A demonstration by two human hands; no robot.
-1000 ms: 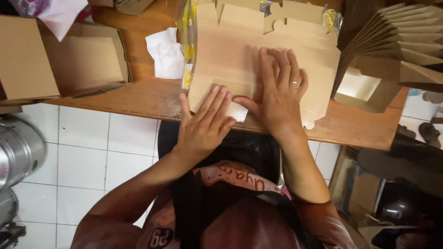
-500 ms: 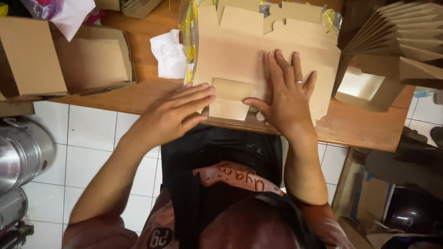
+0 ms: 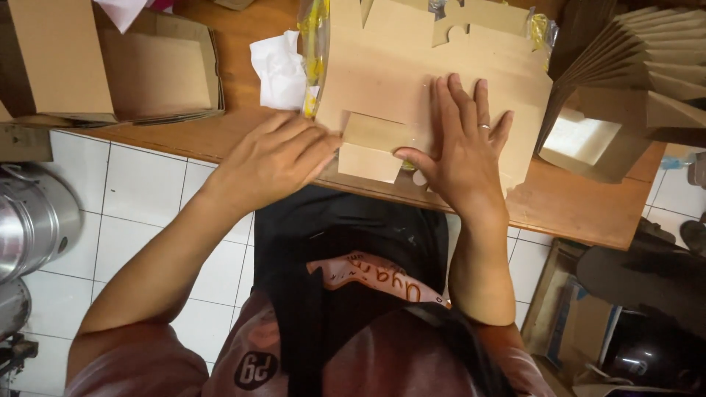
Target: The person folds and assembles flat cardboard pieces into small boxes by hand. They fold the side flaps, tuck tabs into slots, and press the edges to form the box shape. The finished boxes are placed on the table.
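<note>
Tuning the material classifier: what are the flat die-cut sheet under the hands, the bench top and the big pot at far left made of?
Die-cut sheet: looks like thin brown cardboard, matte; it creases cleanly where the left hand folds a flap and the right hand presses flat.
Bench top: apparently wood, orange-brown with visible grain, slight sheen.
Pot: likely steel or aluminium; silvery and reflective.

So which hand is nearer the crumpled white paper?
Left. The left hand lies just below the crumpled white paper; the right hand presses the flat cardboard blank farther away.
</note>
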